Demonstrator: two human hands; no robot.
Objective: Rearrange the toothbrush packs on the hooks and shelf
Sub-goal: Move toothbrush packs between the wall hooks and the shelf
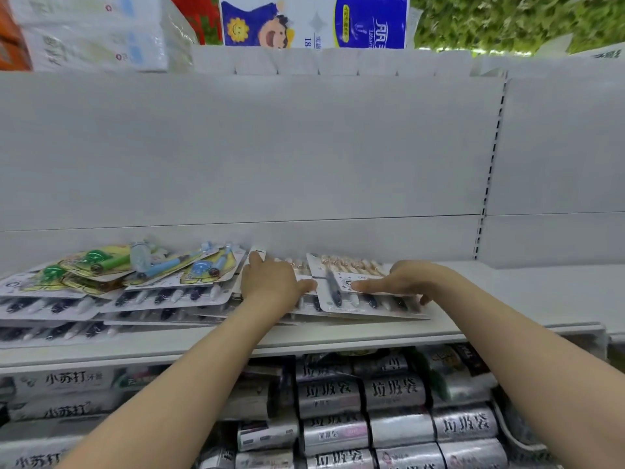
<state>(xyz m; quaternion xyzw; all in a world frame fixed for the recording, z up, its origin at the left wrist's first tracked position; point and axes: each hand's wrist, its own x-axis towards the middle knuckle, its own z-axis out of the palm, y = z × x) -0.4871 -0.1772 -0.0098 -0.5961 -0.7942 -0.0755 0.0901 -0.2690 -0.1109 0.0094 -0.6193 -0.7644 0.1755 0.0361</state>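
Your left hand [270, 282] lies flat on the toothbrush packs [162, 296] heaped over the left half of the shelf [507, 299]. Your right hand [409, 279] grasps the top pack [368, 301] mid-shelf, thumb across its face, fingers curled at its right edge.

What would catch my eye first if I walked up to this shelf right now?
Two bare arms reach in, with the left hand and right hand resting on a pile of toothbrush packs in the middle of the white shelf. To the left, bright green and blue children's toothbrush packs lie heaped on more packs. Silver rolls crowd the shelf below.
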